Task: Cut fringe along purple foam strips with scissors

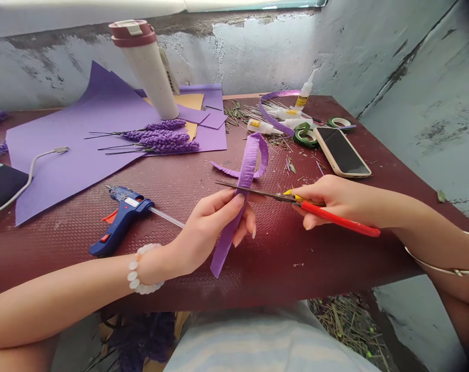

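A long purple paper strip is pinched between the thumb and fingers of my left hand. Above my grip its edge is cut into a fringe and the far end curls round; below, the strip hangs uncut. My right hand is closed round scissors with red and yellow handles. Their dark blades lie across the strip just above my left thumb. Whether the blades are fully closed is hard to tell. Left of my left hand, a blue glue gun with a clear glue stick lies on the table.
Large purple sheets carry finished purple flower stems and a white tumbler. Small glue bottles, green tape, a phone and loose stem scraps lie at the back right. A cable is at the left.
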Motion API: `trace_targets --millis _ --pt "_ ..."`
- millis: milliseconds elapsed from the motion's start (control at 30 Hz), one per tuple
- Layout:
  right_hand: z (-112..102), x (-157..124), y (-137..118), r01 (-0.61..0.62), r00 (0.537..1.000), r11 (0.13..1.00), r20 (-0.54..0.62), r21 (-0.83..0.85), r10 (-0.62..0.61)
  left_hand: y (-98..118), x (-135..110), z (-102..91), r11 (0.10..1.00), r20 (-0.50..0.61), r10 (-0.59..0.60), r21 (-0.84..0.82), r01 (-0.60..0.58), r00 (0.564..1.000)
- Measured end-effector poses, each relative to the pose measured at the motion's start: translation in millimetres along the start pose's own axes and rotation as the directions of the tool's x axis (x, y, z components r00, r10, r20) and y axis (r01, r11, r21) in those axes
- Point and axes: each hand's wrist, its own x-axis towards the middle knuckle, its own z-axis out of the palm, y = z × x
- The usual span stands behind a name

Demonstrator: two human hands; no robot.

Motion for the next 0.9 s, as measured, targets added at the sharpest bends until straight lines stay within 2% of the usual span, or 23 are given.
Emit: trace_targets --millis 133,200,333,533,900 --pt "-2 -3 7 0.027 0.993 0.997 0.110 0.076 -0.035 0 -3 0.5 1.000 0.010 0.002 0.012 -0.002 1.000" --pt "-1 -4 9 0.032 0.991 0.997 0.129 0.067 -0.040 0 -3 0.3 0.999 0.015 -0.013 0.036 0.012 1.000" --pt "1 -5 5 -0.006 0.994 1.000 0.110 0.011 0.005 1 -2 -0.4 0.997 0.033 -0.043 0.068 0.041 0.999" --pt "3 -2 -2 -0.037 0.992 0.989 0.128 0.144 0.018 1 -1 -1.0 0.999 0.028 -0.032 0.025 0.032 0.999" --pt "3 -2 -2 -0.060 0.993 0.986 0.112 0.159 0.042 -2 1 -2.3 0.998 0.044 -0.049 -0.028 0.051 0.998"
